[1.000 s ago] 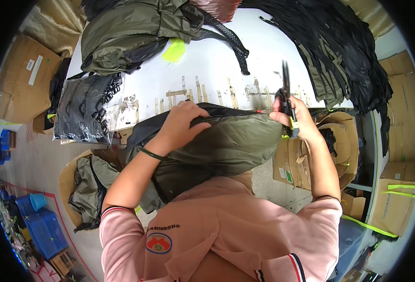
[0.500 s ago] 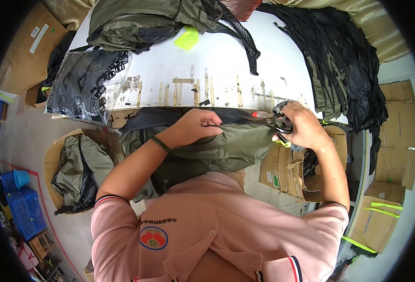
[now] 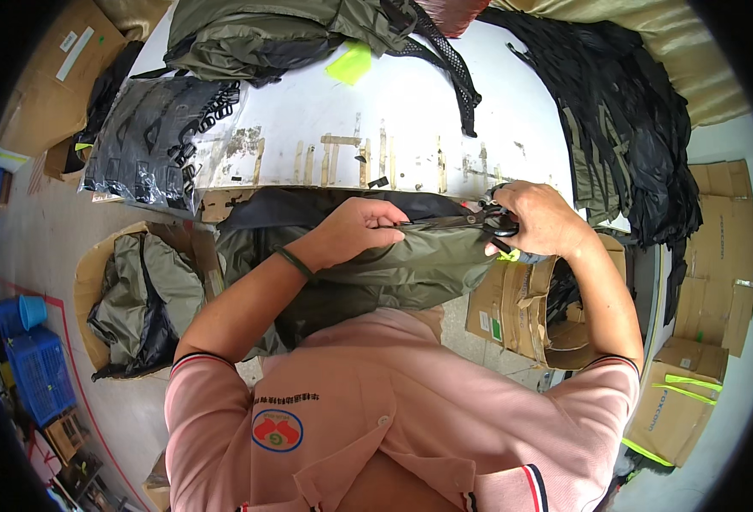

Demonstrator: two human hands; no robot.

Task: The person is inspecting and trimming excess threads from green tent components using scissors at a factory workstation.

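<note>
Across my lap, at the table's front edge, lies an olive-green and black fabric piece (image 3: 402, 273). My left hand (image 3: 355, 232) pinches its upper edge between thumb and fingers. My right hand (image 3: 543, 218) is wrapped round the handles of a pair of scissors (image 3: 470, 221), whose blades point left along the fabric's edge toward my left fingertips. Just below the right hand a bit of neon-yellow material (image 3: 509, 253) shows. Whatever thin part the left fingertips pinch is too small to make out.
The white table (image 3: 308, 119) bears an olive bag (image 3: 257, 38), a clear plastic bag of black buckles (image 3: 159, 141) and a heap of black straps (image 3: 624, 111). Cardboard boxes stand below: one with olive fabric (image 3: 150, 299) at left, another (image 3: 513, 307) at right.
The scissors' blades have come closer to my left fingertips along the fabric edge, and my right hand has shifted slightly left. My left hand keeps its pinch. The whole view has shifted slightly.
</note>
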